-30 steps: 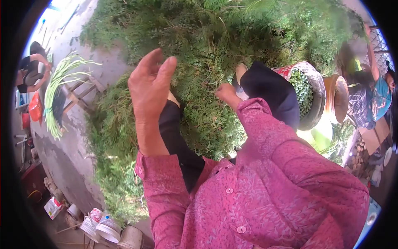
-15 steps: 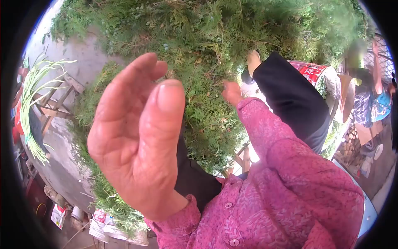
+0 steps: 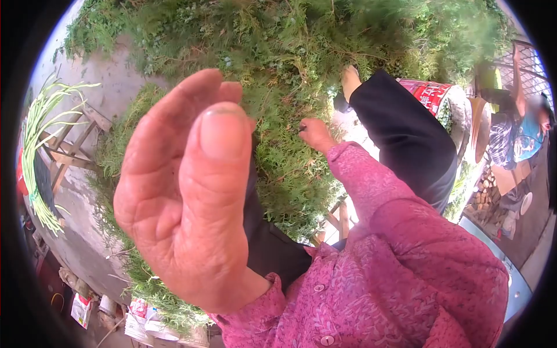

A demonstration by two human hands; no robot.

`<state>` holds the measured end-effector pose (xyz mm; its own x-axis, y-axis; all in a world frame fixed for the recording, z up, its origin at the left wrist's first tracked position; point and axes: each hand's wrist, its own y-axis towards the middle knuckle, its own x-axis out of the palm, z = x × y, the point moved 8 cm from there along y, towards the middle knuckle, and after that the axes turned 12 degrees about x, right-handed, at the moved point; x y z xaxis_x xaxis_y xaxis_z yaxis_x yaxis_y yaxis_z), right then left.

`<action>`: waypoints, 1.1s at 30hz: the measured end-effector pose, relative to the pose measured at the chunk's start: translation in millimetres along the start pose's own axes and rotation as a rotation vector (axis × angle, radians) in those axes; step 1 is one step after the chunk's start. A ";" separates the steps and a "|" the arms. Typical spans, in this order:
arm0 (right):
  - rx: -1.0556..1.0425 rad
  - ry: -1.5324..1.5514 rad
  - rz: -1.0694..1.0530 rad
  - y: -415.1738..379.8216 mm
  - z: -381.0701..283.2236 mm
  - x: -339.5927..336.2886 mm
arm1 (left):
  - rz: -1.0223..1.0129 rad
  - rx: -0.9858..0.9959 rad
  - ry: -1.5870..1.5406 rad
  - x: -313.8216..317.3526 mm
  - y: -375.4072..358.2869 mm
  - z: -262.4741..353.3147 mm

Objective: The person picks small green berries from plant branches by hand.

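Observation:
My left hand [image 3: 185, 197] is raised close to the camera, palm turned inward. Its fingers are loosely curved and the thumb stands apart from them, with nothing visible in the grasp. Lower down, my right hand [image 3: 317, 134] is at a heap of green conifer sprigs [image 3: 290, 180], with scaly leaves like cypress or arborvitae. Its fingers are pressed together, and a small dark spot shows at their tips. I cannot make out what they hold. The sprigs lie around my legs and partly behind my left hand.
More cut greenery [image 3: 243, 35] spreads across the far side. Long green beans [image 3: 40, 145] hang over a wooden stool [image 3: 72, 145] at left. A white sack with red print [image 3: 432, 95] stands by my right knee [image 3: 429, 156]. Another person [image 3: 525, 136] is at the far right.
My right hand has shifted slightly left and down, out of the sprigs. My left hand has come a little nearer the camera. The person at right has come further into view.

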<state>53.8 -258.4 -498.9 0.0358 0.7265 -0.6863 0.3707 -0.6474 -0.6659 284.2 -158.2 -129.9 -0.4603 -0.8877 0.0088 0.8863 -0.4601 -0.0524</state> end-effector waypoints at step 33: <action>0.740 0.747 0.173 -1.3 139.4 -13.6 | -0.117 -0.059 0.055 13.7 -4.7 -12.9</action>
<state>-76.5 -299.6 -529.5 0.6872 0.4063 -0.6022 -0.3409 -0.5517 -0.7612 273.2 -168.0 -142.3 -0.5637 -0.8252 -0.0364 0.8227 -0.5571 -0.1130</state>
